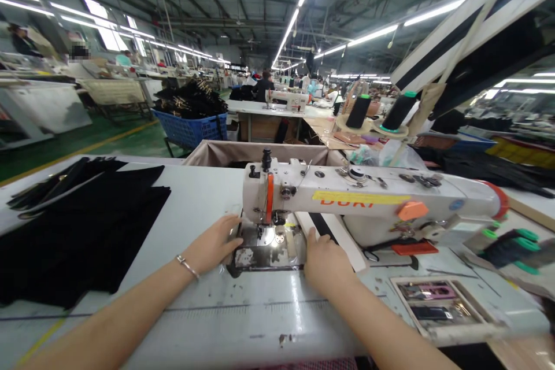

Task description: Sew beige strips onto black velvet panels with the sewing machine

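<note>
A white sewing machine (368, 191) with an orange lever stands on the pale table (208, 185). My left hand (217, 241) rests at the left edge of its metal needle plate (260, 257), thumb and fingers apart, with nothing visible between them. To the right of the plate, my right hand (327, 257) lies by a white strip with a black stripe (347, 245), its index finger stretched onto the strip. The fingers of that hand are partly curled, and it grips nothing that I can see. The strip runs beneath the machine's arm.
Black fabric pieces (95, 225) lie on the left of the table. A small tray (442, 306) of tools sits at the right front. Thread spools (358, 111) stand behind the machine. Past the table are a blue basket (191, 130) of black pieces and people at other stations.
</note>
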Demonstrator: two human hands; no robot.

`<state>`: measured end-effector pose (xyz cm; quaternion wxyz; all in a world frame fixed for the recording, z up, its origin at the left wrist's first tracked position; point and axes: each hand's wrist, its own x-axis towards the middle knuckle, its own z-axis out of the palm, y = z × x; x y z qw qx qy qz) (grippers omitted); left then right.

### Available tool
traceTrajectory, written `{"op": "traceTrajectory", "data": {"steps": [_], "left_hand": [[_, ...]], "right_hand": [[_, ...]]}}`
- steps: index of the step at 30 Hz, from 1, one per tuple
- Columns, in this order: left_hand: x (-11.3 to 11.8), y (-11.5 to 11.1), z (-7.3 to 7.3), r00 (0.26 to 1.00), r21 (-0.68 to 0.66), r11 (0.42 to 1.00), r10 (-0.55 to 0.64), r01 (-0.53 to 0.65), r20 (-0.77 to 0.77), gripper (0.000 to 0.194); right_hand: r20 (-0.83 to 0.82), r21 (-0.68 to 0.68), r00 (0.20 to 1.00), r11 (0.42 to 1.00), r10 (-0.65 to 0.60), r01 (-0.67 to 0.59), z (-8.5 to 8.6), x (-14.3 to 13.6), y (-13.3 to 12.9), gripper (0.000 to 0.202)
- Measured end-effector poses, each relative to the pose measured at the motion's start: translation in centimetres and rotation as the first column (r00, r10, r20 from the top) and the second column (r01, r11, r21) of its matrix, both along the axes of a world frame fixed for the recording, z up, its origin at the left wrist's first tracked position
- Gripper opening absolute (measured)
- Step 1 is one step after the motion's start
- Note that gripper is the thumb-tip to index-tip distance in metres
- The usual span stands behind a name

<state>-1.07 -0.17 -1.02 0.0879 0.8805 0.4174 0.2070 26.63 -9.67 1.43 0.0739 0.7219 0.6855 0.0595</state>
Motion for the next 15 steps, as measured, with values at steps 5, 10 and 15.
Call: {"op": "traceTrajectory", "data": {"steps": [5,10,15], "left_hand": [[-1.6,-2.8,-0.8,1.0,-0.061,0.998,0.014,-0.013,0.015,0.044],[-1.8,-3.3,-0.3,0.998,-0.03,1.0,0.012,-0.01,0.067,0.04],[-0.9,-4.9,1.2,0.989,0.057,0.998,0.031,-0.04,0.147,0.036]], "right_hand": [[-0.044,0.004,0.999,1.0,-0.024,0.024,1.1,0.2,0.6,0.059],[-0.165,-0.008,0.984,0.998,-0.065,0.064,5.7,2.8,-5.5,0.06],[-0.817,0.022,0.569,0.981,-0.093,0.192,5.1,3.5,-15.5,0.06]]}}
